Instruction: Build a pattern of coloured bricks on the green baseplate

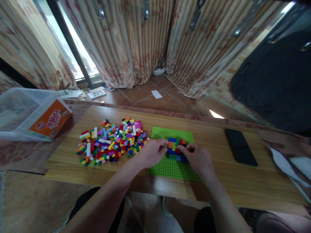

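Note:
A bright green studded baseplate (159,170) lies on the wooden table. On it stands a low build of toy bricks (173,146) in blue, orange, red, green and yellow. From the left, my left hand (155,151) meets the edge of the build with curled fingers, thumb and fingertips close together. On the other side my right hand (198,158) is closed too, thumb and forefinger at the red and blue bricks on the right. The fingers cover part of the build; whether a loose brick is between them I cannot make out.
Left of the baseplate spreads a large pile of loose toy bricks (113,142). A black phone (240,147) lies toward the right of the wooden table (213,136). A clear plastic bin (21,129) with an orange label stands beyond the left end. Curtains (141,42) hang behind.

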The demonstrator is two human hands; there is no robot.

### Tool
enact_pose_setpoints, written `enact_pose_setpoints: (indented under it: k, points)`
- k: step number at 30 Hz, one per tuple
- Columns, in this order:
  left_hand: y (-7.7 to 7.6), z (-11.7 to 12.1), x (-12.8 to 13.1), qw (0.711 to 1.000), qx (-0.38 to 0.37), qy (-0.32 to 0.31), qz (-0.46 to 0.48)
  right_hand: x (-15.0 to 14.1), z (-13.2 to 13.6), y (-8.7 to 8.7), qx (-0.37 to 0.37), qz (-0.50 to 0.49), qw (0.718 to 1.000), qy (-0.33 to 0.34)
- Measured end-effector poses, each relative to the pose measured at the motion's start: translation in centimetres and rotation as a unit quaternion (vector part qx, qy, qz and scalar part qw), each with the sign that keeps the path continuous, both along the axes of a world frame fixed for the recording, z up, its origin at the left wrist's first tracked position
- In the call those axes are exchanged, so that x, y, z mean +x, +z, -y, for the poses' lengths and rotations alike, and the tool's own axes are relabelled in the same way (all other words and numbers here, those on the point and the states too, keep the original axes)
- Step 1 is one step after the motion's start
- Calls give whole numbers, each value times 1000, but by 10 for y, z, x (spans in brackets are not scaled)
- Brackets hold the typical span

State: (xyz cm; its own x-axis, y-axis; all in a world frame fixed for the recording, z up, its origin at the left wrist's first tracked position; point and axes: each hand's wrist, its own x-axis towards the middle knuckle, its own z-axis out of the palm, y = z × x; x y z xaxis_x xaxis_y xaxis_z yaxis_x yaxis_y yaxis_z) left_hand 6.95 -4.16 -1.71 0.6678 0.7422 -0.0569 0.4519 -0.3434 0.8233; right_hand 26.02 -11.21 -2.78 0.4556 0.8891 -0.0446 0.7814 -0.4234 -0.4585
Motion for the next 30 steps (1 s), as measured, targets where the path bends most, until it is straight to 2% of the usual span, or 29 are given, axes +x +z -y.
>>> enact_pose_setpoints:
  k: [4,8,13,17,23,30]
  points:
    - [0,2,1,1000,0,0,4,-7,3,2,-21,56,998,9]
    - [1,3,1,1000,4,5,4,-12,7,-1,2,85,996,38]
    - [1,3,0,999,30,-12,2,-3,8,-5,38,41,998,40]
    - [2,3,-1,999,29,-16,-4,5,6,-3,32,-24,998,41]
    - [2,3,-1,1000,27,-7,-12,2,6,-1,0,-25,999,35]
    - [-1,5,-1,999,35,1,-16,-1,9,-5,30,4,998,55]
